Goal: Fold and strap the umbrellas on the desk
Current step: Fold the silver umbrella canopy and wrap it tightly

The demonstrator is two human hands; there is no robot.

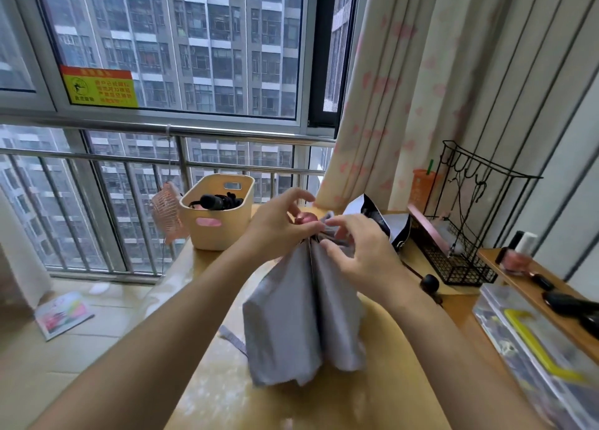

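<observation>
Grey umbrella (301, 309) stands tip-up over the desk (372, 390). Canopy is collapsed, hanging in loose pleats, hem down at the desk top. Pink cap (306, 218) sits at its upper end.

Left hand (278, 225): fingers curled around the umbrella's neck just under the cap, gripping the bunched cloth.

Right hand (359, 251): on the opposite side of the neck, thumb and forefinger pinching a fold of the grey fabric, other fingers loosely spread. Motion blur there, so the pinch is probable, not certain.

Strap (234, 339) dangles off the grey umbrella's lower left edge, unfastened.

Around the grey umbrella:
- Second umbrella (379, 215), black with a silver lining, lies just behind it to the right, not folded.
- Beige basket (217, 215) behind it to the left, black items inside.
- Pink fan (167, 212) further left, beside the basket.
- Black wire rack (463, 235) well to its right.
- Clear box (534, 348) with a yellow handle to its right, nearer the camera.
</observation>
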